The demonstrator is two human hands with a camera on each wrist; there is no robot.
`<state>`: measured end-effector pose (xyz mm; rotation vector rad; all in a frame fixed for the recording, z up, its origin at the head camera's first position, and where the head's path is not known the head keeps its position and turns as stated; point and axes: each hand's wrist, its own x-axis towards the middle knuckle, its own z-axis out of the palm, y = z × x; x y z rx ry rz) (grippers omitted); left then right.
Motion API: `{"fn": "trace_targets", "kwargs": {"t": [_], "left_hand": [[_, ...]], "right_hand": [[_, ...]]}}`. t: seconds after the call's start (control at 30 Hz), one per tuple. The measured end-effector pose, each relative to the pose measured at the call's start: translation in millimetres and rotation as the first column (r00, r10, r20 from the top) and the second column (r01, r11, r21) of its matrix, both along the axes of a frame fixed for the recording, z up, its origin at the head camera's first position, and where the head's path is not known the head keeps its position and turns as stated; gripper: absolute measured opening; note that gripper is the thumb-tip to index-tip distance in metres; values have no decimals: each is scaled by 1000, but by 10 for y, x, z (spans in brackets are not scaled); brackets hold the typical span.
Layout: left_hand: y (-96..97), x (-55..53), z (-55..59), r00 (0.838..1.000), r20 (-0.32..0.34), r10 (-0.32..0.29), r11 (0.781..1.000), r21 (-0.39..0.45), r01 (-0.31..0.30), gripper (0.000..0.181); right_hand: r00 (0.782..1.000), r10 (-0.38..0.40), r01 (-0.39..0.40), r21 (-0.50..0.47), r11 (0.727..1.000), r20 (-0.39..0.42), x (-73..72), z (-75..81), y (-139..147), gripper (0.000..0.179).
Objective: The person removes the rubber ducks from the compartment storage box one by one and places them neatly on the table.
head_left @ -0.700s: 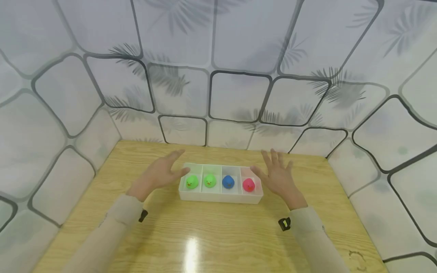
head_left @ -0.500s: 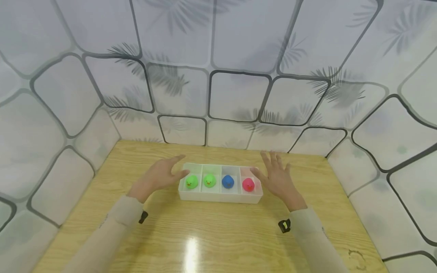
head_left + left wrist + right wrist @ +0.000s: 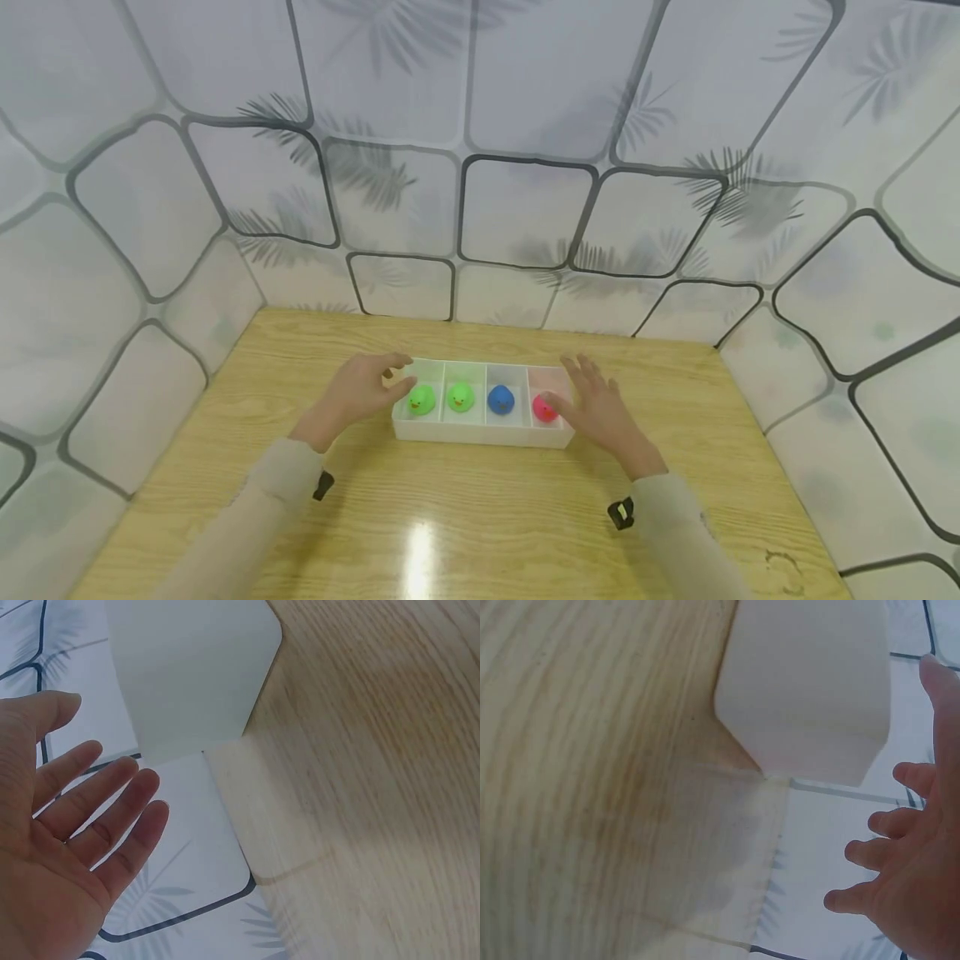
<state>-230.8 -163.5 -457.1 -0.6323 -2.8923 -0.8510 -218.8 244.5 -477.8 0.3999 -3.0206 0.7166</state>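
Flanking a white tray (image 3: 480, 434) with four compartments, the person's left hand (image 3: 358, 389) hangs at its nine o'clock end and the right hand (image 3: 603, 408) at its three o'clock end. Each compartment holds one toy duck: running from nine o'clock to three, a first green duck (image 3: 422, 401), a second green duck (image 3: 461, 397), a blue duck (image 3: 501, 400) and a pink duck (image 3: 545, 408). On the left hand, the four fingers are slightly bent with gaps between them, the thumb well apart. On the right hand, the fingers are spread and lightly bent; its thumb covers part of the pink duck in the head view, but I cannot tell whether they touch. The tray sits on a wood-grain table (image 3: 480, 500), with a patterned backdrop (image 3: 528, 212) rising at twelve o'clock. Pale sleeves (image 3: 262, 492) come in from seven and five o'clock, a small black device (image 3: 621, 512) beside each cuff.
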Motion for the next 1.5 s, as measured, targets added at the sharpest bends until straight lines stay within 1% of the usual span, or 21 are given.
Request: {"fn": "trace_targets", "kwargs": {"t": [0.13,0.27,0.43,0.53,0.7,0.9,1.0,1.1,1.33,1.5], "left_hand": [[33,-2,-34,1000,10,-1,1000,9,1,44],[72,-6,-46,1000,23,-8,1000,1,8,43],[117,-16,-73,996,92,-22,999,-26,24,47],[127,-18,-90,994,102,-40,998,-38,44,47],[124,-28,-117,993,93,-71,996,-48,75,47],[127,-53,-145,988,127,-93,993,-62,101,50],[134,-66,-153,984,150,-101,993,-53,110,50],[136,-78,-157,981,155,-116,991,-52,125,48],[141,-113,-162,974,200,-110,990,-61,124,45],[158,-140,-158,973,198,-121,985,-96,142,43]], "right_hand": [[1000,14,-14,2,1000,-9,38,-49,-6,83],[1000,23,-23,3,1000,3,76,-94,6,86],[999,15,-16,13,1000,38,109,-159,28,88],[998,8,-9,11,1000,62,110,-198,38,89],[997,8,-7,-13,1000,80,107,-227,46,90],[994,0,4,-33,999,110,101,-264,70,92],[992,-7,12,-43,999,125,95,-282,78,93],[992,-8,13,-43,999,126,89,-295,78,93],[991,-15,23,-64,998,132,92,-335,80,92],[990,-18,29,-80,996,137,95,-345,80,91]]}}
